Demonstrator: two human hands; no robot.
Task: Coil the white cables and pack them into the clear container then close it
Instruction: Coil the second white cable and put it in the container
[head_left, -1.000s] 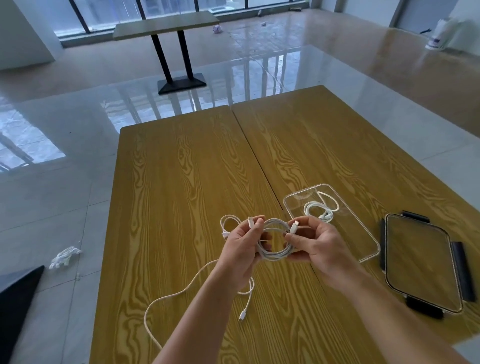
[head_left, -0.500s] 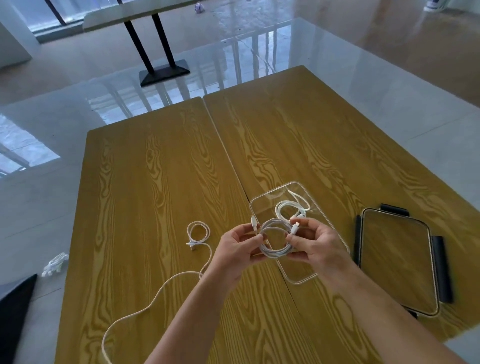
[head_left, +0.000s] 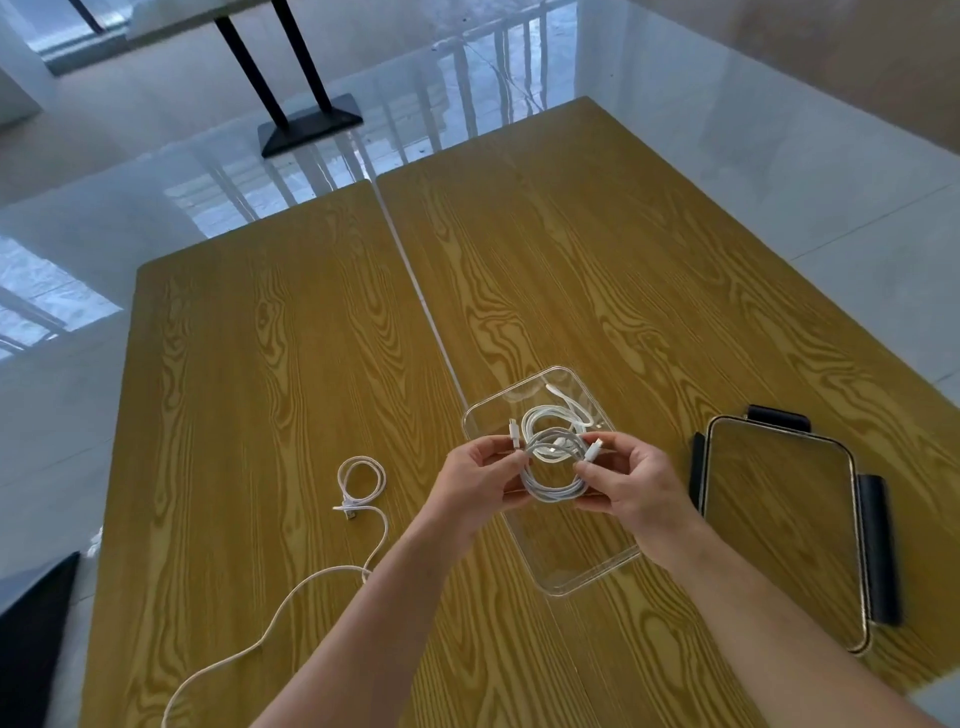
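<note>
No legible text, label, brand, number or sign appears anywhere in the view: none on the coiled cable (head_left: 553, 470), the clear container (head_left: 582, 577), its lid (head_left: 779, 525) at 3 o'clock, or the desk (head_left: 260, 415).

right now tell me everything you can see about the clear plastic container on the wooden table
The clear rectangular plastic container has rounded corners and low see-through walls, and stands open on the wooden table. One coiled white cable already lies at its far end. The left hand and right hand hold a second white coil over its middle. Its black-clipped clear lid lies apart, to its right.
</note>
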